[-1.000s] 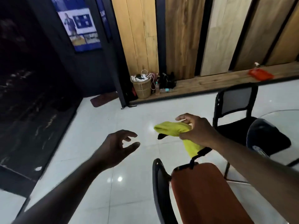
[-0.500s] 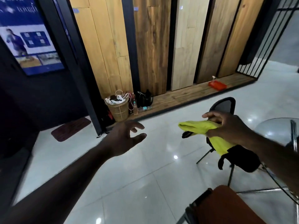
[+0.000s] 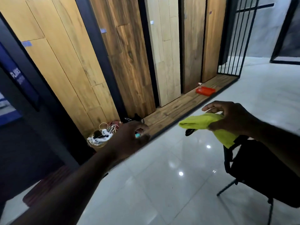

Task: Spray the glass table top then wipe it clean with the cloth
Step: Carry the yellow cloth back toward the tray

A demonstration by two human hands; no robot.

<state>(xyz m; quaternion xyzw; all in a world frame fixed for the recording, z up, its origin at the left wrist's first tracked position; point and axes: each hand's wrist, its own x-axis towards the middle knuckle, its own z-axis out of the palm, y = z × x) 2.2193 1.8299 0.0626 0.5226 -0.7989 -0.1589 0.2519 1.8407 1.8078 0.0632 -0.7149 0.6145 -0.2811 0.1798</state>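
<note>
My right hand (image 3: 230,117) grips a folded yellow-green cloth (image 3: 201,121), held out in the air above the white tiled floor. A small dark piece sticks out under the cloth. My left hand (image 3: 129,137) reaches forward at centre left, fingers loosely curled, holding nothing. A spray bottle (image 3: 200,86) stands at the back of a red tray (image 3: 205,91) on the wooden ledge far ahead. The glass table is out of view.
A black chair (image 3: 259,172) stands at the right, below my right arm. A woven basket (image 3: 99,140) with cables sits by the dark pillar, bags beside it. Wood sample panels line the wall. A black barred gate stands at the far right.
The view has swung up and to the right, so the glass table and orange chair left the frame. Both hands keep their pose; the left fingers have curled a little more.
</note>
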